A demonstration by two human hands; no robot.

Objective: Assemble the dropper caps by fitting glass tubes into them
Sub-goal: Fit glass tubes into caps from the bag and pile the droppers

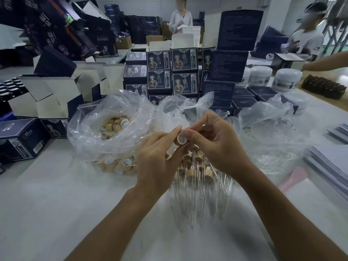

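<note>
In the middle of the frame, the left hand [160, 147] pinches a tan cap [181, 139]. The right hand [214, 142] touches it, pinching a glass tube [221, 115].

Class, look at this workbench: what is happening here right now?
A person is assembling droppers. The left hand pinches a cap, its open end facing the camera. The right hand holds a glass tube at the cap, not clearly seated. Finished droppers lie on the table below; loose caps fill a plastic bag to the left.
</note>
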